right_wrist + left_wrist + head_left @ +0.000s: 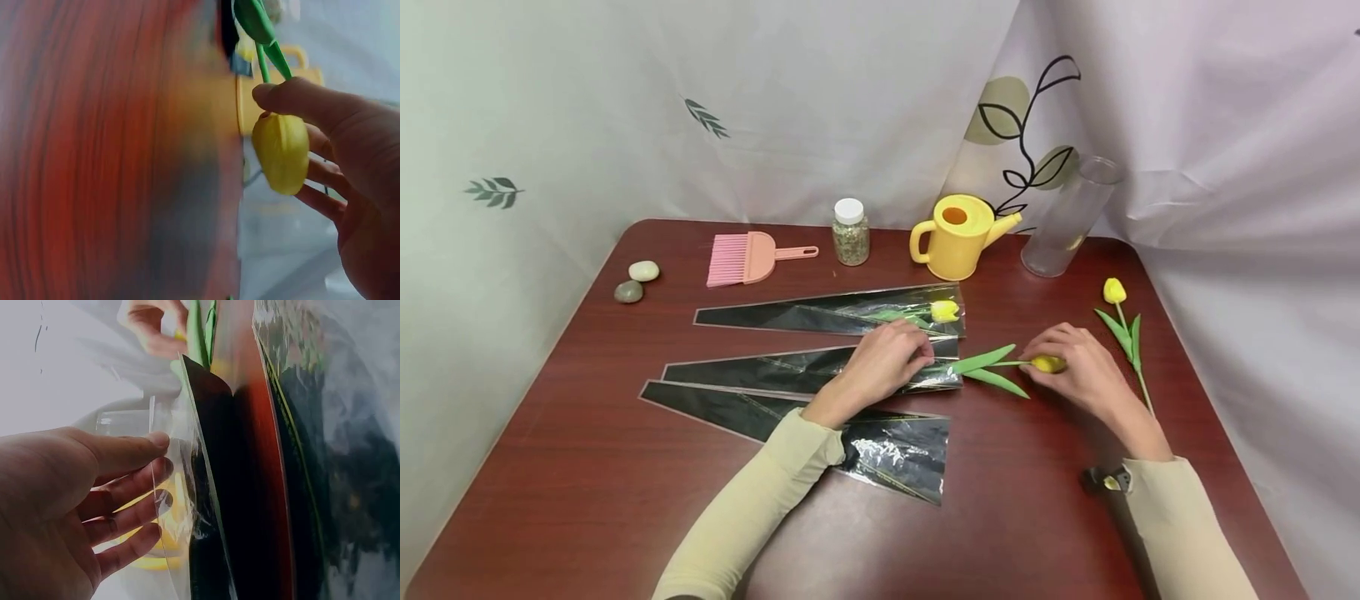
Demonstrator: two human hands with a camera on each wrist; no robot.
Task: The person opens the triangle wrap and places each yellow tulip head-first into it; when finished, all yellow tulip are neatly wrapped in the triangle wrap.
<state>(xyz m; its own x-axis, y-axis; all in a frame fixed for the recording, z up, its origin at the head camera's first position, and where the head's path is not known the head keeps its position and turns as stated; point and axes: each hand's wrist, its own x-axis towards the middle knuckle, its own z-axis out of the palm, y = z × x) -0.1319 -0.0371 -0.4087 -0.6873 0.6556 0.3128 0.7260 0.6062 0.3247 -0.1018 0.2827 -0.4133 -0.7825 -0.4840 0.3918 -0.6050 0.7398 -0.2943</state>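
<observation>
My right hand (1078,367) pinches an artificial yellow tulip (281,150) by its stem just under the bloom, the green leaves pointing left. The tulip's stem end lies inside the wide mouth of the middle flower sleeve (737,372), black-backed with a clear front. At that mouth my left hand (887,354) holds the clear film edge between thumb and fingers, lifted away from the dark backing in the left wrist view. Behind it, another sleeve (752,317) has a yellow tulip (944,311) inside. A third sleeve (898,450) lies nearer me, partly under my left forearm.
One more yellow tulip (1115,291) lies at the table's right edge. Along the back stand a glass vase (1067,221), a yellow watering can (957,250) and a white-lidded jar (851,237). A pink brush (752,258) and two stones (628,291) lie back left.
</observation>
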